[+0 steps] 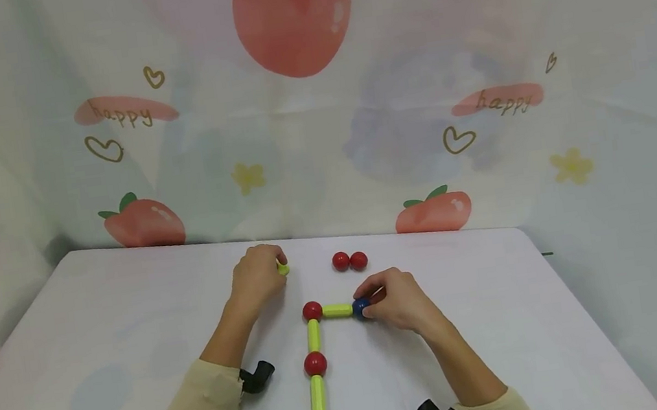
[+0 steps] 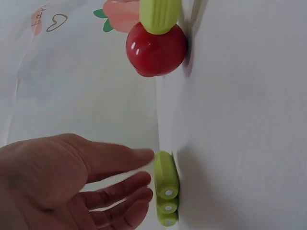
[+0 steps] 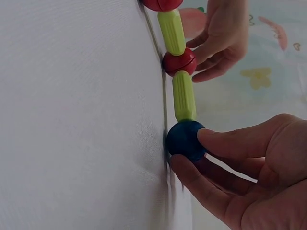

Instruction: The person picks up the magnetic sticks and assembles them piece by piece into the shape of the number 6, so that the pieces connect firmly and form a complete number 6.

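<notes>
I saw bare table (image 1: pixel 104 345) left of the ball-and-rod chain (image 1: pixel 315 362); two red balls (image 1: pixel 350 261) blocked the far middle; right side seemed passable.

The left hand (image 1: pixel 258 274) is reaching forward with its forearm stretched out, fingers lying nearly straight and relaxed, fingertips (image 2: pixel 144 155) extended. The right hand (image 1: pixel 396 301) is sitting lower and nearer, thumb and forefinger (image 3: pixel 225 141) curling in a pinch.

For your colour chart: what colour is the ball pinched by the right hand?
Dark blue ball; right wrist view shows it best.
</notes>
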Demonstrator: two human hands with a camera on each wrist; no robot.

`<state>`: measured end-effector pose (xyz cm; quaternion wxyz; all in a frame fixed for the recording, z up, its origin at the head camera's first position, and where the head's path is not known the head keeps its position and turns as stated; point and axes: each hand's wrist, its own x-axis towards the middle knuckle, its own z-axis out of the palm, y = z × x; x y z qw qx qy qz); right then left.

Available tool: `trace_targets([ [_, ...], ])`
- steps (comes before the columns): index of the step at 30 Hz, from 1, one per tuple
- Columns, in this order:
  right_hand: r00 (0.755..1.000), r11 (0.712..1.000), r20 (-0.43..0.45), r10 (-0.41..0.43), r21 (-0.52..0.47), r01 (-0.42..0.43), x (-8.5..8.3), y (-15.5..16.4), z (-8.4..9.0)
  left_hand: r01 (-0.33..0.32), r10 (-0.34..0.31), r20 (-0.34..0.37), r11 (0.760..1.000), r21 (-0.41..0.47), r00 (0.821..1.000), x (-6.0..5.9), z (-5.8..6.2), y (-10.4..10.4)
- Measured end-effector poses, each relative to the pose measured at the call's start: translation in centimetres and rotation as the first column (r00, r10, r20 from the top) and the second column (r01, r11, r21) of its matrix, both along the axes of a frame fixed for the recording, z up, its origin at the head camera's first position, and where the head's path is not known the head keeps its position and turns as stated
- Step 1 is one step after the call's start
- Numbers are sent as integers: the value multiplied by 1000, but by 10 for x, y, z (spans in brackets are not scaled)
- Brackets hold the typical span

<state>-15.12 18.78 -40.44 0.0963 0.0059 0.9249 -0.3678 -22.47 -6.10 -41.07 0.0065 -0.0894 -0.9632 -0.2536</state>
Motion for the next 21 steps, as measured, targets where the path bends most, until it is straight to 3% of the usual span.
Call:
trace_targets([
  [10,1000,1000,8,0,10,0,0,0,2,-19,19,1,998,-59,1000,0,-1,9],
  [21,1000,1000,17,-1,2,1,-1,-1,-1,-35,36,5,998,-48,999,-2,-8,9],
])
